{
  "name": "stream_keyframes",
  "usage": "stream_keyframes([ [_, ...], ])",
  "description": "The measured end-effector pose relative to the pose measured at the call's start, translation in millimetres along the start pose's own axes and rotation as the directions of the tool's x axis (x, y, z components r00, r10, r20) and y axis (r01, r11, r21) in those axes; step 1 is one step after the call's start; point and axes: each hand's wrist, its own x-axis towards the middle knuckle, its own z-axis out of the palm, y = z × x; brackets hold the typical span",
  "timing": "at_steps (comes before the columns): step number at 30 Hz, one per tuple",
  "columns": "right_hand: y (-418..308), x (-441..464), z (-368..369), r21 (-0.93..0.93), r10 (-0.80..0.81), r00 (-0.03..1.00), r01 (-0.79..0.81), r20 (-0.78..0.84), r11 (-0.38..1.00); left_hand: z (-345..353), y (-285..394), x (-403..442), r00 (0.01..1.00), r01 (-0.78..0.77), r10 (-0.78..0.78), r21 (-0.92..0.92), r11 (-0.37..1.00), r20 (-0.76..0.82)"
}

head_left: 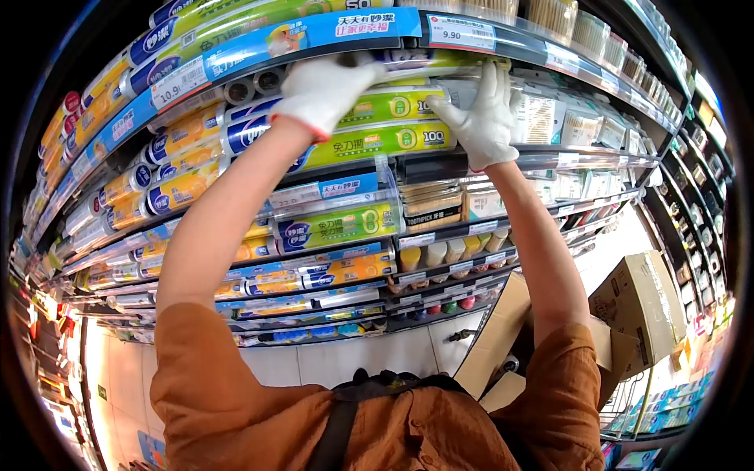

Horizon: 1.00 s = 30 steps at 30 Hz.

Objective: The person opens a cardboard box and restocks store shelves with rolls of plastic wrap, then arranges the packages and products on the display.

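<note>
A green plastic-wrapped bag roll (440, 60) lies on top of the stack, just under the shelf edge above. My left hand (326, 88), in a white glove, is closed at its left end; the fingertips are partly hidden and blurred. My right hand (483, 118), gloved too, is open with its fingers stretched up against the roll's right end. Its thumb points left, by the right end of a lower green roll (377, 110). Another green roll (385, 143) marked 100 lies beneath that one.
Orange rolls (184, 188) fill the shelf at left. Packs of cotton swabs (542, 118) stand at right, and toothpick packs (432, 206) below. A price-label rail (290, 43) overhangs the hands. An open cardboard box (503, 337) and another carton (640, 306) are by my right side.
</note>
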Motion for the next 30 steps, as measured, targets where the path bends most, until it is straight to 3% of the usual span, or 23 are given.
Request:
stream_keyframes([
  [2,-1,2,-1,-0.023,-0.03,0.999,0.029,-0.02,0.999,-19,-24,-18,0.996,-0.062,0.054,-0.107,0.992,-0.076],
  [5,-6,12,-6,-0.045,-0.036,0.999,0.037,0.024,0.998,-46,-55,-36,0.994,-0.103,0.089,-0.304,0.947,-0.061],
  [6,-12,16,-7,-0.048,-0.032,0.998,0.035,0.051,0.998,-52,-65,-39,0.98,-0.199,0.179,-0.346,0.917,-0.09],
  [9,-29,22,-4,0.028,-0.101,0.992,0.099,0.071,0.995,-84,-89,-49,0.997,0.028,-0.014,-0.216,0.976,0.07],
  [11,-41,22,0,0.167,-0.12,0.99,0.107,0.068,0.98,-80,-154,-36,0.99,-0.143,0.138,-0.3,0.943,-0.037],
  [12,-44,21,3,0.211,-0.134,0.99,0.121,0.051,0.97,-83,-157,-38,0.975,-0.22,0.207,-0.359,0.907,-0.075],
  [14,-52,19,8,0.296,-0.157,0.988,0.146,0.012,0.944,-89,-158,-46,0.993,-0.107,0.118,-0.394,0.913,0.004],
  [17,-54,18,10,0.266,-0.018,0.997,-0.002,0.07,0.964,-83,-145,-49,0.994,-0.108,0.108,-0.294,0.95,-0.017],
  [20,-48,17,15,0.226,-0.014,0.999,0.004,0.043,0.974,-81,-138,-53,0.996,-0.084,0.083,-0.145,0.986,-0.008],
  [21,-51,17,13,0.25,-0.031,0.999,0.027,0.013,0.968,-78,-146,-51,0.979,-0.201,0.196,-0.095,0.975,-0.063],
  [24,-44,13,17,0.14,-0.012,1.0,0.01,0.009,0.99,-68,-157,-50,0.981,-0.178,0.161,-0.159,0.971,-0.112],
  [25,-43,15,15,0.172,0.016,0.997,-0.028,0.071,0.985,-71,-143,-56,0.984,-0.139,0.139,0.011,0.99,-0.114],
  [26,-46,15,14,0.202,0.028,0.997,-0.041,0.069,0.979,-64,-135,-61,0.987,-0.08,0.079,0.003,0.997,-0.137],
  [27,-41,13,20,0.185,0.016,1.0,-0.02,0.021,0.982,-51,-137,-59,0.967,-0.105,0.117,0.064,0.992,-0.228],
  [28,-42,14,19,0.192,0.053,0.997,-0.064,0.063,0.979,-51,-127,-62,0.97,-0.067,0.077,0.054,0.996,-0.229],
  [29,-39,14,20,0.154,-0.033,0.999,0.027,0.037,0.988,-53,-124,-63,0.967,-0.056,0.074,0.08,0.995,-0.243],
  [30,-36,13,22,0.108,0.002,0.999,-0.005,0.036,0.994,-53,-125,-64,0.962,-0.071,0.081,0.046,0.996,-0.26],
])
